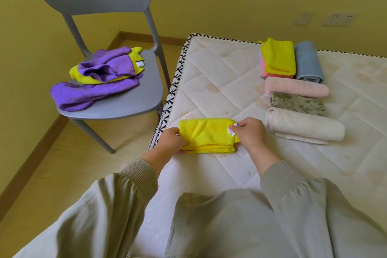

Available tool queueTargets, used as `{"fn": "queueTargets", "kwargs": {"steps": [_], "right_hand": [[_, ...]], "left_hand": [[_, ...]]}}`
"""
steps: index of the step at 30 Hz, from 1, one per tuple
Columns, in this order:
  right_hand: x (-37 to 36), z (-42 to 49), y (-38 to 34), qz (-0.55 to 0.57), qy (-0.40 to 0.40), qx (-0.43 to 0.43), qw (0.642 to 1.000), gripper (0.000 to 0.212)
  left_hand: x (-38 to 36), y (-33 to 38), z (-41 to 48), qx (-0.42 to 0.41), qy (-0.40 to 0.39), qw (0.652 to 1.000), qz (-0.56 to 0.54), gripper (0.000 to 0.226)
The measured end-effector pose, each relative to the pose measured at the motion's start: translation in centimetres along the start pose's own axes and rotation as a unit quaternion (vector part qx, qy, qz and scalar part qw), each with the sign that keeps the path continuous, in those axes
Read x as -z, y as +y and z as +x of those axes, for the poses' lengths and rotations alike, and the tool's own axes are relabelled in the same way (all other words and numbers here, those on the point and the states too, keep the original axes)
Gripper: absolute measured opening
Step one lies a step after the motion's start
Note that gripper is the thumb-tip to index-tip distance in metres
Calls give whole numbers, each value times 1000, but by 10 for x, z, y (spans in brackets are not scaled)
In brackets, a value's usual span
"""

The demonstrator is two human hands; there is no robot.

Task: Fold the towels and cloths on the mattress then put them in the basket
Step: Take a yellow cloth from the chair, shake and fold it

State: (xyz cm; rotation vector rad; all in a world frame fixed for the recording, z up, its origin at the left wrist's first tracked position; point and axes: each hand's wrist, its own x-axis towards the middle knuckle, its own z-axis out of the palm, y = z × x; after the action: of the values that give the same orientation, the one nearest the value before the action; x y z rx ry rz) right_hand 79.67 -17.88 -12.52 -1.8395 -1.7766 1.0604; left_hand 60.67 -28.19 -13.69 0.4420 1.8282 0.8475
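A folded yellow cloth (pixel 206 135) lies near the left edge of the white quilted mattress (pixel 219 73). My left hand (pixel 172 141) grips its left end and my right hand (pixel 251 132) grips its right end, by the white label. Folded pieces lie in a row further right: a yellow cloth on a pink one (pixel 279 57), a blue rolled towel (pixel 308 63), a pink towel (pixel 296 88), a floral cloth (pixel 299 103) and a cream towel (pixel 303 125). No basket is in view.
A grey plastic chair (pixel 117 100) stands left of the mattress on the wooden floor. Unfolded purple and yellow cloths (pixel 100 77) are heaped on its seat. Yellow walls close in behind, with wall sockets (pixel 339 19) at the upper right.
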Motion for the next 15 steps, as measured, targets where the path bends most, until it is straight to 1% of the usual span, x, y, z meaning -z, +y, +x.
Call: {"fn": "queueTargets", "kwargs": {"steps": [2,4,5,7,9,12,13,15], "right_hand": [[3,2,-6,29,16,8,999,29],[4,4,-12,65,-1,-2,998,43],[3,4,-14,93,-21,-18,995,45],[0,3,-14,120,-65,-45,990,40],[-4,2,-9,83,-93,-48,991,32],[-6,0,-2,2,-81,-21,997,23],[-7,-1,-2,-20,-73,-17,997,26],[-10,-2,1,-35,-71,-21,997,43]], "left_hand": [[0,-1,-1,-4,-1,1000,-4,20],[1,-1,0,-7,-5,1000,-6,19],[1,-2,0,-6,-7,1000,-6,19],[0,-2,0,-2,-9,1000,-10,20],[0,-3,0,-1,-9,1000,-17,20],[-1,-3,0,-3,-10,1000,-19,18],[-1,-3,1,-3,-11,1000,-19,17],[-1,-2,2,-3,-11,1000,-13,15]]}}
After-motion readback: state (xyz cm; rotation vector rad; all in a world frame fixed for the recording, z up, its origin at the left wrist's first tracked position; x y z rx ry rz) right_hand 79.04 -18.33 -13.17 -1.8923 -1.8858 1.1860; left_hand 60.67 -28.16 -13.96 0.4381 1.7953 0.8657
